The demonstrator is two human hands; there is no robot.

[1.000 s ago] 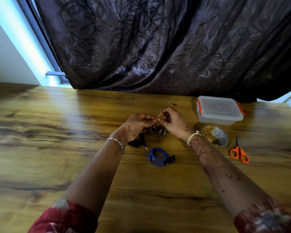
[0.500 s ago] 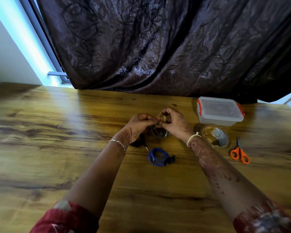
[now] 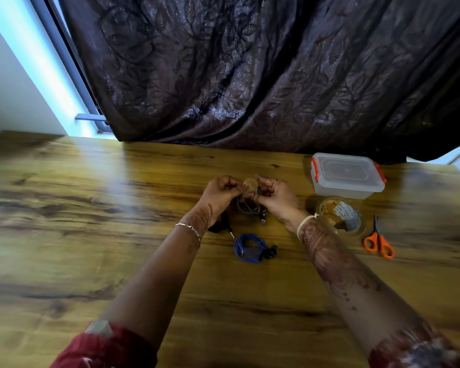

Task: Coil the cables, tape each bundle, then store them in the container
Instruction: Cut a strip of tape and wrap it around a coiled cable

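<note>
Loosely coiled grey cable (image 3: 250, 207) wears brown tape (image 3: 250, 187)

Wooden counter (image 3: 96, 235), dark-grained, with its far edge against a curtain. Toward the far right corner stood a clear plastic container (image 3: 347, 177) with its lid on and orange clips at both ends. Just in front of it lay a roll of tape (image 3: 339, 215), flat on its side, and to the right of the roll a pair of orange-handled scissors (image 3: 378, 241). Near the middle lay a coiled blue cable (image 3: 248, 248) and, just left of it, a black cable (image 3: 221, 225), partly hidden.
</note>
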